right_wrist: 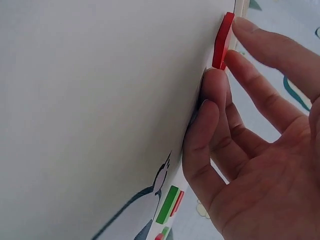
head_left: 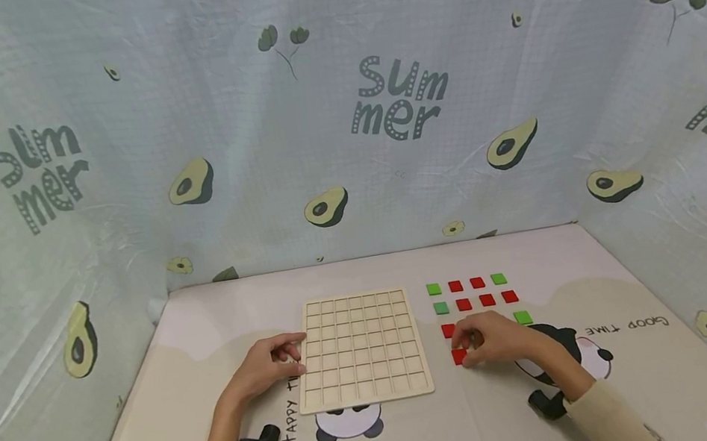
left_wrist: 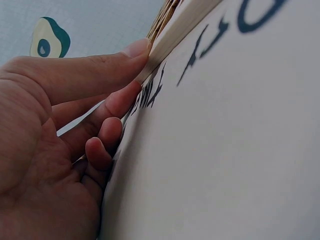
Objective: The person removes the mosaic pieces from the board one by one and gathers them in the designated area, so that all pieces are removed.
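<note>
A pale wooden grid board (head_left: 361, 350) with bare square cells lies on the table. My left hand (head_left: 269, 360) is at its left side, index finger and thumb tips touching the edge. In the left wrist view, the thumb (left_wrist: 100, 75) meets the board's side wall (left_wrist: 175, 35) while other fingers curl below. Right of the board, my right hand (head_left: 493, 336) pinches a small red square tile (head_left: 458, 356) between thumb and index finger, the tile low at the tabletop. The right wrist view shows this red tile (right_wrist: 223, 42) edge-on at those fingertips.
Red and green tiles lie in loose rows right of the board, among them a green tile (head_left: 434, 289), a red tile (head_left: 510, 296) and another red tile (head_left: 448, 331) beside my right hand. A printed cloth (head_left: 342, 139) walls the table's back and sides.
</note>
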{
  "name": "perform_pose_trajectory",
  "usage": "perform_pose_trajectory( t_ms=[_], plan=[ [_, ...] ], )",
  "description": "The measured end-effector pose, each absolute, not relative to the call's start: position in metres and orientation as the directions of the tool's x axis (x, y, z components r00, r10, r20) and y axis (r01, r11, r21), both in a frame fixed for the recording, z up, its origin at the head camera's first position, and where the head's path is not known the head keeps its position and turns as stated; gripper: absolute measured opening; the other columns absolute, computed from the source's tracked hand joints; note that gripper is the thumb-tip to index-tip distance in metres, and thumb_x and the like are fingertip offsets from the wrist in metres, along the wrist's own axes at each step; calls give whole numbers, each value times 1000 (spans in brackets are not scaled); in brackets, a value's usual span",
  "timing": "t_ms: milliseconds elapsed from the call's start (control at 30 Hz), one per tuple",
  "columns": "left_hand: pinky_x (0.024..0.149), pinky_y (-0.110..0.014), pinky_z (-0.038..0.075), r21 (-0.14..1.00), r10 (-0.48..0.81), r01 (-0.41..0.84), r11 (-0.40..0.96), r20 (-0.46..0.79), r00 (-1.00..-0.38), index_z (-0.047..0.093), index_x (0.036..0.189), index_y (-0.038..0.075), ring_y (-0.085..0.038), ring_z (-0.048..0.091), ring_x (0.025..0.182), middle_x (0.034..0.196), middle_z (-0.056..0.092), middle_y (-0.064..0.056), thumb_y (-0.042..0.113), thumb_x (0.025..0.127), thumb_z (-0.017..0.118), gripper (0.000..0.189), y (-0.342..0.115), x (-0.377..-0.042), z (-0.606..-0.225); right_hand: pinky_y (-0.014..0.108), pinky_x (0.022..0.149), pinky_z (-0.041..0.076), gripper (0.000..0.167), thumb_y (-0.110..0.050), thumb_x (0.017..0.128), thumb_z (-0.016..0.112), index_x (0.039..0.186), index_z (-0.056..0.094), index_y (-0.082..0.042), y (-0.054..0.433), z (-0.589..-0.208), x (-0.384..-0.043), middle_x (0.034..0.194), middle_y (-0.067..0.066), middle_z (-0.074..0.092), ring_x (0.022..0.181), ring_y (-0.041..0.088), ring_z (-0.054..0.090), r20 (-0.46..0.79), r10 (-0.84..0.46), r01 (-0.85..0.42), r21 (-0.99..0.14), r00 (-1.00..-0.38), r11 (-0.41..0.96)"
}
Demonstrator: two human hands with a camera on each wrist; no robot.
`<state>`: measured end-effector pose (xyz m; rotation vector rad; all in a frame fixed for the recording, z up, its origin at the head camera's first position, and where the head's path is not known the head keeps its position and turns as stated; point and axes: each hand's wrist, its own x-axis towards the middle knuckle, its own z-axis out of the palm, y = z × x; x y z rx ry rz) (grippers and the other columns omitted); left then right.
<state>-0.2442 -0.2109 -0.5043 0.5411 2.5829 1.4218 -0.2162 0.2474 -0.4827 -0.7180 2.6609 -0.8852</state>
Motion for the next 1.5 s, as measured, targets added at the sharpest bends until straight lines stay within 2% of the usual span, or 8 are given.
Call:
perform_pose_trajectory(
  t_ms=[467, 1200, 1367, 1500],
  plan=[
    [70, -23, 40, 864, 383, 229, 449, 46, -923, 61, 136, -10, -14, 50, 79, 96, 67, -14, 7, 80, 84, 63, -207, -239, -506, 23, 67, 49, 21, -16, 82, 83, 99, 72, -20, 253, -485, -213, 88, -3, 63, 76, 9, 55, -112, -512, -334, -637, -852, 695],
    [71, -22, 41, 866, 392, 230, 444, 44, -919, 61, 136, -9, -13, 51, 79, 96, 67, -15, 9, 82, 83, 61, -211, -243, -505, 23, 69, 50, 18, -16, 86, 80, 102, 72, -17, 252, -484, -213, 90, -5, 64, 80, 9, 56, -78, -529, -356, -656, -845, 665],
    [73, -23, 45, 841, 354, 229, 491, 47, -934, 63, 136, -5, -13, 56, 81, 94, 68, -10, 13, 87, 81, 55, -213, -244, -503, 23, 72, 52, 16, -18, 89, 78, 103, 72, -20, 254, -483, -213, 92, -8, 65, 81, 7, 58, -65, -531, -375, -636, -845, 674],
    [79, -26, 50, 802, 284, 218, 556, 63, -957, 66, 135, 0, -13, 60, 84, 93, 69, -5, 11, 88, 78, 49, -212, -244, -498, 24, 69, 53, 14, -17, 91, 76, 105, 72, -17, 254, -477, -214, 94, -7, 66, 80, 7, 59, -34, -543, -405, -627, -839, 666]
  ],
)
